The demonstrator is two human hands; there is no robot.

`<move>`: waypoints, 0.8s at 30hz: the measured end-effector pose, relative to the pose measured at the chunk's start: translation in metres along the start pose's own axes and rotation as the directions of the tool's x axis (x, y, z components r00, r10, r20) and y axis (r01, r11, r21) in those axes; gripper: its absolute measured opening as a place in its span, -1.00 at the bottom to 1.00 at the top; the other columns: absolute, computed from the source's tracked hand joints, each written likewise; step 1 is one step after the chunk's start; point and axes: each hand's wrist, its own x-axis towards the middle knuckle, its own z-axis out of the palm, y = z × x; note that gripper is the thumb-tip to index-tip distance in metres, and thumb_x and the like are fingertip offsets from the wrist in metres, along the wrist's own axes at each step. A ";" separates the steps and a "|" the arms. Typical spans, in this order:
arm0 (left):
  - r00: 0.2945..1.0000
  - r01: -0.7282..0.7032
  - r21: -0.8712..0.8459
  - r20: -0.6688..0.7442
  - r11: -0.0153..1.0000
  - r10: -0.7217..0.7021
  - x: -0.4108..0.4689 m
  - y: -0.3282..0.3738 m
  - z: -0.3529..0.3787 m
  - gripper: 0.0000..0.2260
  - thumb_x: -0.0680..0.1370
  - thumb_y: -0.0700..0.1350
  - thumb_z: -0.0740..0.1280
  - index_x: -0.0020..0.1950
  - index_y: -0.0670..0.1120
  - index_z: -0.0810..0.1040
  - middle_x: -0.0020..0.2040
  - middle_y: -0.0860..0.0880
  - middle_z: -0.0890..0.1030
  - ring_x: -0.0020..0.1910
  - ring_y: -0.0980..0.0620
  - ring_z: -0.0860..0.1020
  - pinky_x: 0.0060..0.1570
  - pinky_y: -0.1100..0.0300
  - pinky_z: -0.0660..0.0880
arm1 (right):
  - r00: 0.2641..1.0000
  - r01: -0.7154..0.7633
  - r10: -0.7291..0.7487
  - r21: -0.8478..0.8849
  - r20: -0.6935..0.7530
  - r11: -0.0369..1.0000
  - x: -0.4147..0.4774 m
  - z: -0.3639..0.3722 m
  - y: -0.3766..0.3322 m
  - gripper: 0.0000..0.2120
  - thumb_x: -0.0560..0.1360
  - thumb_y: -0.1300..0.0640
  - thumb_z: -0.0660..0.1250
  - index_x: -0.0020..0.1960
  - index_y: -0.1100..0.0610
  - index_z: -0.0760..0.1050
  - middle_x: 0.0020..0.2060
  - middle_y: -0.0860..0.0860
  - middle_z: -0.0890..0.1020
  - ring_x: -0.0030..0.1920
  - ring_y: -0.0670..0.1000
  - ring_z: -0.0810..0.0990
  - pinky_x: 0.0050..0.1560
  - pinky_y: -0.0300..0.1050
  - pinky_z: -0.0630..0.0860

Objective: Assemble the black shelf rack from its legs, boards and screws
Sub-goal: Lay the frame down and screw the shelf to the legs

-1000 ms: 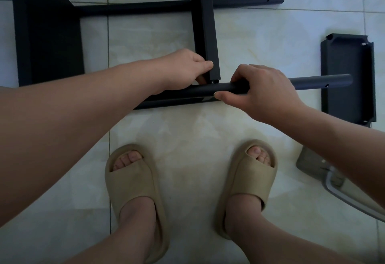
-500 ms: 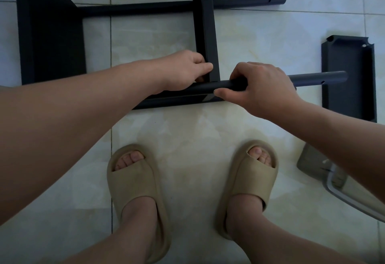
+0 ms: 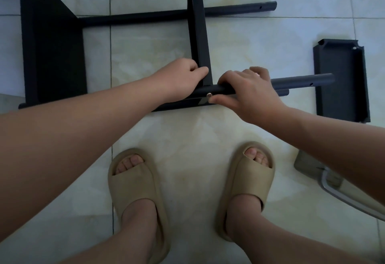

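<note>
The part-built black rack lies on its side on the tiled floor. One board point(image 3: 52, 55) is fixed at the left, and a middle board point(image 3: 199, 34) stands edge-on between the legs. My left hand point(image 3: 183, 77) grips the near end of the middle board. My right hand point(image 3: 248, 90) curls over the near leg point(image 3: 302, 81), its thumb tip against a silver screw point(image 3: 209, 95) in the leg beside the board. A far leg point(image 3: 239, 8) lies behind. A loose board point(image 3: 341, 80) rests at the right, just past the near leg's free end.
My two feet in tan slippers point(image 3: 137, 193) stand on the tiles just in front of the rack. A grey metal object point(image 3: 325, 180) lies on the floor at the lower right, under my right forearm.
The view has tilted down, so the rack sits lower in the frame. My right hand has shifted along the near leg, and its thumb now touches an exposed silver screw.
</note>
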 end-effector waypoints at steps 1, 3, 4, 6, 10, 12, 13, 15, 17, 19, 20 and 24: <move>1.000 0.014 0.013 -0.016 1.000 -0.014 -0.002 0.003 0.000 -0.61 0.64 0.16 0.17 -0.02 -0.15 0.53 -0.13 -0.07 0.61 -0.13 -0.10 0.55 -0.05 0.01 0.47 | 1.000 0.014 -0.014 -0.004 0.028 1.000 -0.003 -0.003 0.000 -0.43 0.51 -0.37 0.22 0.23 0.07 0.49 0.09 -0.04 0.61 0.22 0.08 0.50 0.49 0.14 0.06; 0.996 0.057 0.056 -0.075 0.997 -0.053 -0.007 0.010 -0.002 -0.63 0.64 0.19 0.15 0.09 -0.09 0.51 0.00 -0.05 0.62 0.01 -0.11 0.57 0.04 -0.01 0.48 | 0.998 0.020 -0.019 -0.015 0.065 1.000 -0.013 -0.011 0.002 -0.34 0.53 -0.38 0.16 0.44 0.03 0.39 0.35 -0.03 0.51 0.46 0.08 0.34 0.54 0.21 -0.06; 0.992 0.069 0.091 -0.116 0.993 -0.059 -0.011 0.015 -0.003 -0.65 0.64 0.20 0.15 0.12 -0.07 0.48 0.03 -0.03 0.60 0.05 -0.11 0.55 0.04 0.00 0.45 | 0.998 0.013 -0.011 -0.029 0.069 0.999 -0.020 -0.016 0.004 -0.31 0.54 -0.38 0.12 0.52 0.01 0.31 0.46 -0.03 0.41 0.54 0.09 0.23 0.55 0.24 -0.09; 0.980 0.047 0.191 -0.200 0.980 -0.008 -0.019 0.026 -0.006 -0.65 0.63 0.19 0.16 0.23 -0.05 0.45 0.14 -0.05 0.56 0.17 -0.14 0.50 0.13 -0.03 0.43 | 0.998 0.009 -0.004 -0.076 0.063 0.997 -0.038 -0.026 0.011 -0.27 0.55 -0.39 0.02 0.60 -0.04 0.17 0.59 -0.02 0.23 0.61 0.10 0.05 0.57 0.26 -0.11; 0.951 -0.134 0.401 -0.205 0.906 0.232 -0.034 0.061 -0.005 -0.60 0.64 0.16 0.16 0.37 -0.04 0.40 0.39 -0.11 0.42 0.37 -0.18 0.34 0.31 -0.09 0.33 | 0.996 -0.029 0.042 -0.156 0.077 0.987 -0.083 -0.041 0.036 -0.24 0.54 -0.41 -0.16 0.65 -0.10 0.02 0.65 0.01 0.03 0.64 0.13 -0.10 0.58 0.28 -0.13; 0.938 -0.241 0.480 -0.110 0.843 0.330 -0.041 0.084 0.006 -0.60 0.64 0.16 0.17 0.38 -0.04 0.40 0.42 -0.12 0.39 0.39 -0.17 0.31 0.33 -0.07 0.32 | 0.990 -0.087 0.104 -0.176 0.094 0.981 -0.108 -0.042 0.053 -0.24 0.52 -0.43 -0.21 0.65 -0.14 -0.06 0.66 0.00 -0.07 0.64 0.12 -0.18 0.57 0.27 -0.20; 0.927 -0.292 0.518 -0.054 0.804 0.372 -0.044 0.095 0.014 -0.60 0.63 0.16 0.17 0.38 -0.03 0.40 0.42 -0.12 0.39 0.39 -0.17 0.31 0.33 -0.07 0.32 | 0.985 -0.113 0.135 -0.192 0.103 0.975 -0.121 -0.041 0.063 -0.23 0.51 -0.44 -0.24 0.65 -0.15 -0.10 0.66 0.00 -0.11 0.64 0.12 -0.21 0.57 0.26 -0.22; 0.890 -0.398 0.594 0.065 0.699 0.452 -0.051 0.115 0.032 -0.60 0.63 0.17 0.18 0.37 -0.02 0.40 0.40 -0.10 0.40 0.36 -0.17 0.33 0.30 -0.07 0.35 | 0.974 -0.164 0.194 -0.228 0.116 0.960 -0.148 -0.039 0.084 -0.22 0.49 -0.43 -0.28 0.65 -0.16 -0.15 0.65 -0.01 -0.17 0.63 0.12 -0.25 0.56 0.26 -0.25; 0.833 -0.507 0.650 0.199 0.567 0.516 -0.056 0.129 0.052 -0.59 0.62 0.19 0.17 0.37 0.00 0.38 0.40 -0.08 0.40 0.33 -0.15 0.35 0.26 -0.06 0.38 | 0.959 -0.224 0.258 -0.245 0.119 0.943 -0.176 -0.035 0.108 -0.23 0.50 -0.41 -0.26 0.65 -0.15 -0.15 0.65 0.00 -0.17 0.63 0.13 -0.25 0.56 0.26 -0.24; 0.769 -0.600 0.669 0.332 0.439 0.546 -0.058 0.140 0.073 -0.58 0.62 0.19 0.16 0.39 0.01 0.34 0.43 -0.06 0.36 0.34 -0.14 0.34 0.24 -0.05 0.40 | 0.935 -0.295 0.334 -0.256 0.122 0.920 -0.203 -0.029 0.133 -0.29 0.57 -0.36 -0.15 0.65 -0.15 -0.13 0.65 0.01 -0.16 0.63 0.14 -0.23 0.56 0.27 -0.19; 0.740 -0.638 0.665 0.388 0.389 0.550 -0.058 0.144 0.084 -0.58 0.62 0.18 0.17 0.40 0.01 0.33 0.46 -0.05 0.33 0.35 -0.14 0.33 0.25 -0.04 0.39 | 0.923 -0.323 0.364 -0.261 0.125 0.910 -0.216 -0.026 0.145 -0.31 0.59 -0.33 -0.10 0.65 -0.14 -0.12 0.65 0.02 -0.15 0.63 0.15 -0.22 0.56 0.28 -0.16; 0.629 -0.741 0.626 0.518 0.244 0.579 -0.056 0.166 0.135 -0.59 0.61 0.15 0.20 0.40 -0.01 0.35 0.48 -0.08 0.32 0.35 -0.15 0.35 0.27 -0.07 0.40 | 0.909 -0.390 0.412 -0.220 0.060 0.894 -0.261 -0.012 0.178 -0.38 0.62 -0.23 -0.01 0.61 0.00 0.23 0.60 0.14 0.20 0.58 0.24 0.18 0.46 0.28 0.20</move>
